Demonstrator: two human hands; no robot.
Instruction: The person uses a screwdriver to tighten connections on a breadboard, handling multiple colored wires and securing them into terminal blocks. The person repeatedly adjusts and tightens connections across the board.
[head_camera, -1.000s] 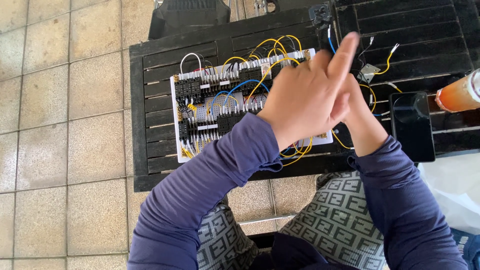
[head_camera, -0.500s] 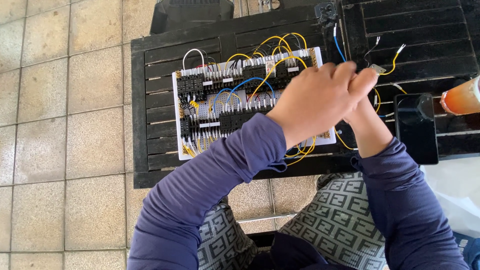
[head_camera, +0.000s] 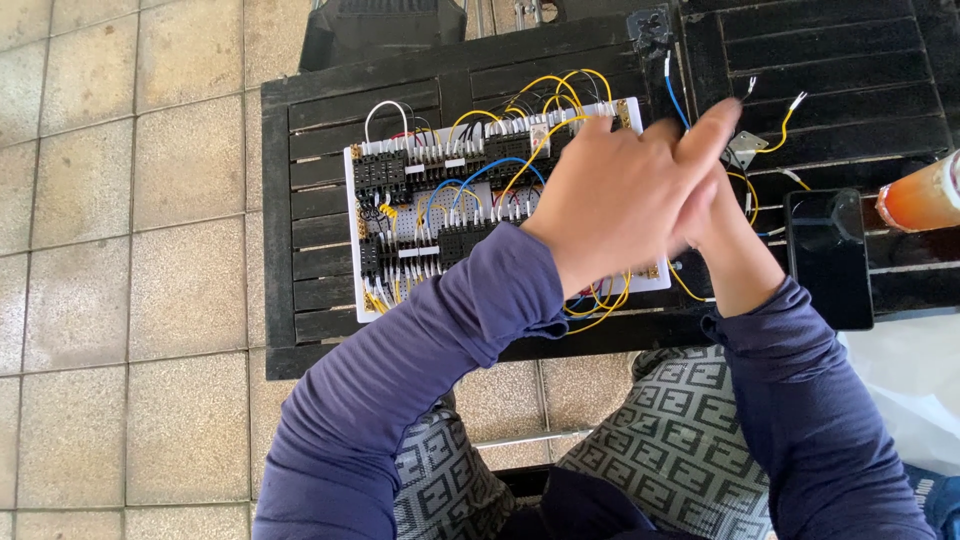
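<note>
A dark slatted table (head_camera: 320, 110) bears a white wired board (head_camera: 420, 200) — and a black phone (head_camera: 828, 260).

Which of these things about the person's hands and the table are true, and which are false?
1. The left hand lies over the right hand, above the right end of the white wiring board. True.
2. The board stands on a glass table. False: it lies on a dark slatted table.
3. A dark phone lies on the table to the right of the hands. True.
4. The board's wires are all red. False: yellow wires, blue and white ones show.
5. The person wears short sleeves. False: long dark blue sleeves cover both arms.
</note>
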